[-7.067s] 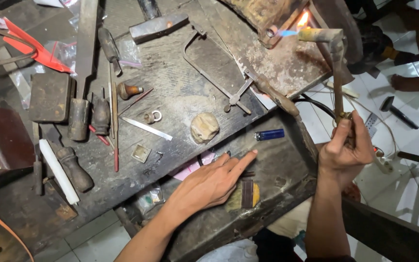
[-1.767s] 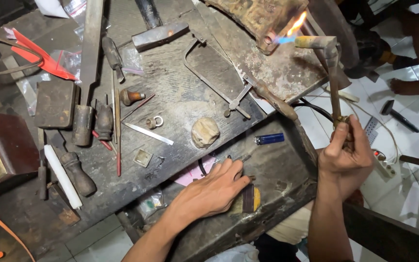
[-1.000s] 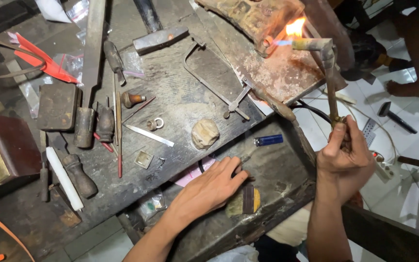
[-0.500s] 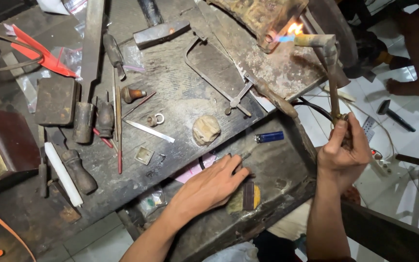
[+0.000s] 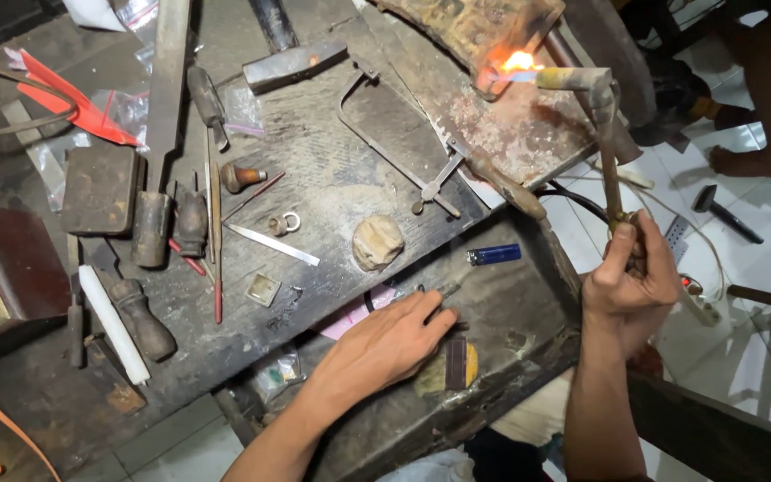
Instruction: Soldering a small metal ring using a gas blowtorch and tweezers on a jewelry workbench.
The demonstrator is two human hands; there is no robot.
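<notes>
You are leaning over the scarred, dark wooden workbench [image 5: 332, 134], and it is filling most of the view, with its lower wooden shelf [image 5: 510, 312] sitting nearer to you. At the far right of the bench the charred, rust-brown soldering block [image 5: 475, 31] is taking the orange flame [image 5: 518, 62]. The long brass-tipped blowtorch [image 5: 600, 116] is standing up from your right hand [image 5: 631, 286]; your fingers are wrapping tightly around its thin stem, thumb pressing along it, and the nozzle is pointing left at the block. Your left hand [image 5: 385, 344] is lying flat and relaxed on the lower shelf, fingers loosely together, gripping nothing, fingertips just beside a small dark rectangular piece [image 5: 456, 361]. The metal saw frame with wooden handle [image 5: 430, 152] is lying across the bench between the block and your left hand. Further left, the steel hammer head [image 5: 294, 62] is resting at the far edge. The pale, rounded stone lump [image 5: 377, 241] is sitting near the bench's near edge, and the small blue lighter [image 5: 494, 254] is lying on the shelf to its right.
</notes>
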